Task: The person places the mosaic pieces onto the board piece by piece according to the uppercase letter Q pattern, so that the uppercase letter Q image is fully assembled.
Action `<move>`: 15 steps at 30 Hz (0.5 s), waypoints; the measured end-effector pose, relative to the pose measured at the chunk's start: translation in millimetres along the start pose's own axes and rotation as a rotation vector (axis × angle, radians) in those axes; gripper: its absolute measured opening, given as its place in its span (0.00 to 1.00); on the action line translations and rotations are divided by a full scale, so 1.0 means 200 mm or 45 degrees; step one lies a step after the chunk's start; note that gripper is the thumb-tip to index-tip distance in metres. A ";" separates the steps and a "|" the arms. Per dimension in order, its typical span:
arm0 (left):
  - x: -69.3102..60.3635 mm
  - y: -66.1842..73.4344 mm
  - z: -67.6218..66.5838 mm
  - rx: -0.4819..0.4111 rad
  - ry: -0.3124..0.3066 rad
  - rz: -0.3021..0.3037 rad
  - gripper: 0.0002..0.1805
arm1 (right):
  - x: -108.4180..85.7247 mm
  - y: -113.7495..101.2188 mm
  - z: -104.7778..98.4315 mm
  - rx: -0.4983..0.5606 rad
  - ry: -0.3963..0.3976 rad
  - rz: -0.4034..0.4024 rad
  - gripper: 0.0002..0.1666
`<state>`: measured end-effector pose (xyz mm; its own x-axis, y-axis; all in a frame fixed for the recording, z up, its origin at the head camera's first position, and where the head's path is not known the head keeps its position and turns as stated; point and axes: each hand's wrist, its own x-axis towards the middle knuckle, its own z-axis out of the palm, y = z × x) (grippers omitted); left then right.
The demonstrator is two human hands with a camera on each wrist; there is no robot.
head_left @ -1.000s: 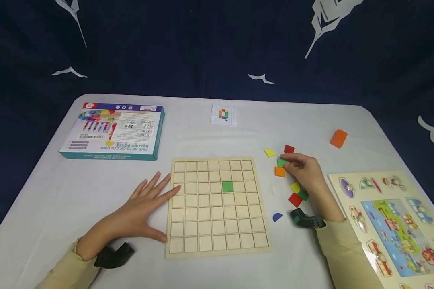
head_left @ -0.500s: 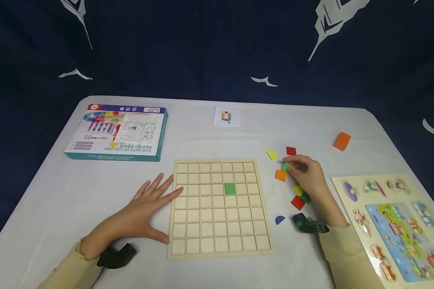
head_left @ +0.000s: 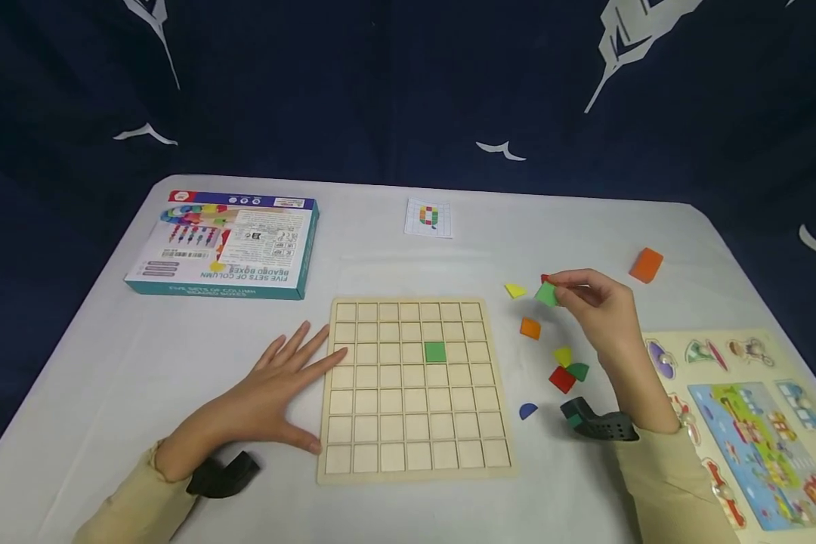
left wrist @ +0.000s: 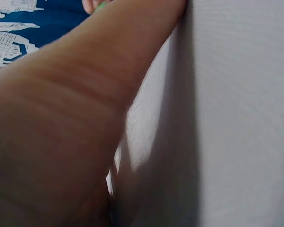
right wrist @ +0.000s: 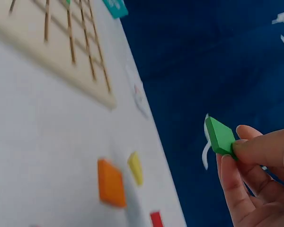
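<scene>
Between thumb and fingers my right hand [head_left: 601, 310] pinches a green square tile [head_left: 546, 294], raised off the table to the right of the wooden grid board [head_left: 394, 478]. The same tile [right wrist: 220, 135] shows clearly in the right wrist view. My left hand [head_left: 268, 400] lies with spread fingers at the board's left edge, its fingertips touching the frame. One green tile [head_left: 435, 352] sits in a cell of the board. Below the right hand are an orange tile [head_left: 530, 328], a yellow piece [head_left: 515, 291] and a red tile [head_left: 545, 278], partly covered by the held tile and fingers.
Nearer lie a red tile [head_left: 562, 379], a yellow piece [head_left: 563, 356], a green quarter-round [head_left: 578, 371] and a blue half-round [head_left: 528, 410]. A pattern card [head_left: 428, 218], a box [head_left: 224, 245], an orange block [head_left: 647, 265] and a picture puzzle [head_left: 755, 446] surround the board.
My right hand has lifted the green tile off the table and drawn slightly to the right, uncovering the green quarter-round. The left hand keeps its place at the board.
</scene>
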<state>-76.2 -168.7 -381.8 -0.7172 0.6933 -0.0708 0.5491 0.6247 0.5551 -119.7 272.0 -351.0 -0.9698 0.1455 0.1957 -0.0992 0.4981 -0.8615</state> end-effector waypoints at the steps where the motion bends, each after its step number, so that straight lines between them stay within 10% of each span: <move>1: 0.00 0.00 0.00 -0.001 0.002 0.005 0.66 | -0.01 -0.05 0.01 0.019 -0.021 -0.024 0.11; 6: 0.01 0.00 -0.01 0.007 0.012 0.020 0.66 | -0.09 -0.25 0.13 0.094 -0.162 -0.077 0.09; 15: 0.00 -0.01 0.01 0.003 0.017 0.032 0.66 | -0.23 -0.24 0.39 0.223 -0.505 0.036 0.07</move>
<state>-76.4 -169.9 -383.9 -0.7086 0.7041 -0.0457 0.5681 0.6078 0.5548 -87.4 175.1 -355.9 -0.9799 -0.1996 0.0050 -0.0741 0.3407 -0.9372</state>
